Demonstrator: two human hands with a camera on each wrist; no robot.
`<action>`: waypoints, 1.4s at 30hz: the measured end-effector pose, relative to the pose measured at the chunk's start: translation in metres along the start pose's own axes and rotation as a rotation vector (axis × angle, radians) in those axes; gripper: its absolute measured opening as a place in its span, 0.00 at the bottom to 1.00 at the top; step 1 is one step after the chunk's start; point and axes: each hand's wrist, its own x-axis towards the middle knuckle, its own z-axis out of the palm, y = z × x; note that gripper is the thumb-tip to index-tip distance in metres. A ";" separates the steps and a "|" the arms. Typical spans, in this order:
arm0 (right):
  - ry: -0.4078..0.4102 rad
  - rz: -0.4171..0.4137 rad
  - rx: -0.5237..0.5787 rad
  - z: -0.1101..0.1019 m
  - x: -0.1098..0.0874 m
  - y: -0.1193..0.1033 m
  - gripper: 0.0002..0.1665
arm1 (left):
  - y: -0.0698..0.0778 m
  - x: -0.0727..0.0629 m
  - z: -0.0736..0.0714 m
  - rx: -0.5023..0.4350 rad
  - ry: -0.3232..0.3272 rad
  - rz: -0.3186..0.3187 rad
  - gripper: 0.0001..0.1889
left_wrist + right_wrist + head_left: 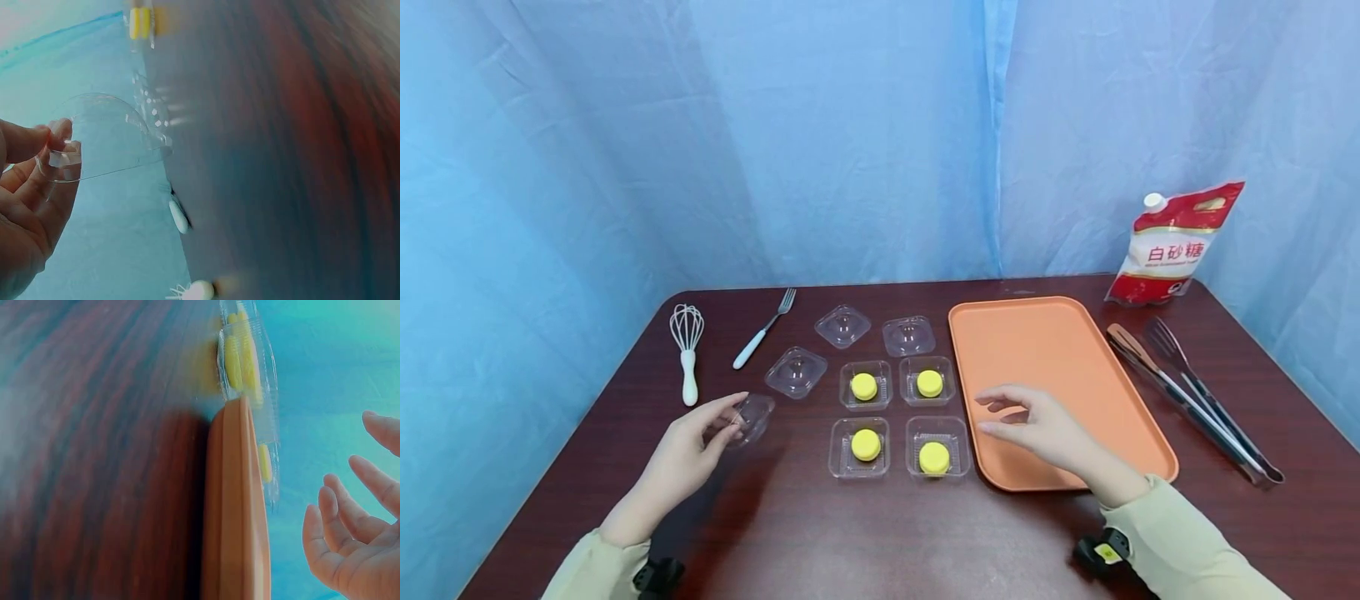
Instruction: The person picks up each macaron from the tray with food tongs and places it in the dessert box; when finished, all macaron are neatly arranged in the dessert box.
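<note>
My left hand (pixel 688 450) pinches a clear plastic lid (pixel 754 419) by its edge between thumb and fingers, raised above the table; the left wrist view shows the domed lid (pixel 106 134) tilted. My right hand (pixel 1037 425) hangs over the left part of the orange tray (pixel 1037 358) with its fingers relaxed and nothing in them. Between the hands, several clear square boxes stand in two rows, each with a yellow round piece inside; the nearest to the right hand is the front right box (pixel 955 432) with its yellow piece (pixel 934 458).
Behind the boxes lie three more clear lids, one of them the leftmost lid (pixel 796 372). A whisk (pixel 688 358) and a fork (pixel 763 331) lie at the left. Tongs (pixel 1195 408) rest right of the tray, and a sugar pouch (pixel 1172 250) stands at the back right.
</note>
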 end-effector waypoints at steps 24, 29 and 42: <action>0.024 -0.136 -0.097 0.021 0.019 -0.025 0.23 | 0.044 0.043 0.023 -0.386 -0.057 -0.043 0.24; 0.068 -0.257 -0.160 0.028 0.025 -0.030 0.26 | 0.053 0.050 0.030 -0.515 -0.119 -0.087 0.24; 0.132 -0.411 -0.312 0.042 0.032 -0.037 0.39 | 0.080 0.071 0.051 -0.868 -0.190 -0.094 0.27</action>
